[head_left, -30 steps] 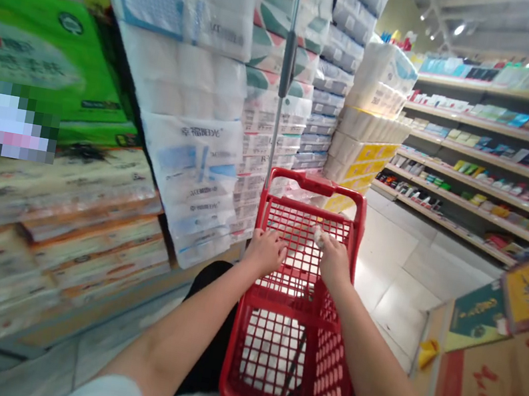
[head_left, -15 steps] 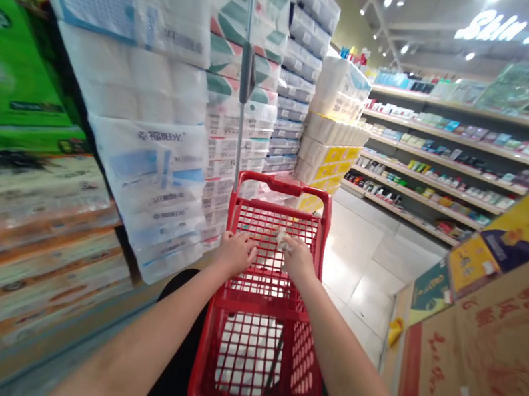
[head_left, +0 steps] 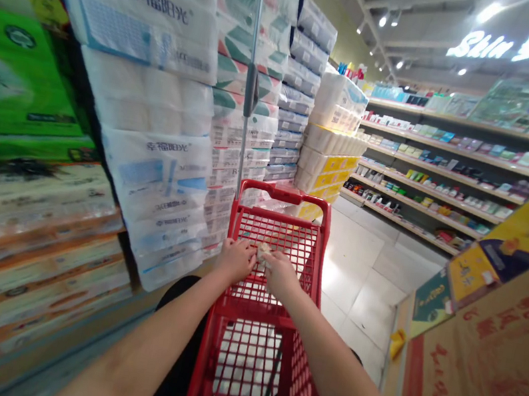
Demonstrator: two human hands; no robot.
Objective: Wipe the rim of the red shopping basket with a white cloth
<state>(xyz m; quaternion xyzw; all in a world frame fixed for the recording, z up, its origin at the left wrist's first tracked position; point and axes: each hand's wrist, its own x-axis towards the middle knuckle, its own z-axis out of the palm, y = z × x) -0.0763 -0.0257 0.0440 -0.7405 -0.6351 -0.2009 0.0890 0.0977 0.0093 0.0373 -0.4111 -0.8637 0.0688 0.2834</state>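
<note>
While your left hand and right hand curl half-closed on a small crumpled pale scrap | red plastic basket beneath them

One left hand, one right hand, one red shopping cart and one small pale scrap are counted in view.

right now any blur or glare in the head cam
In the head view, the wrapped packs along the left edge are blurred and bowed, glare whitens the floor tiles, and the left hand and right hand look fairly sharp.
</note>
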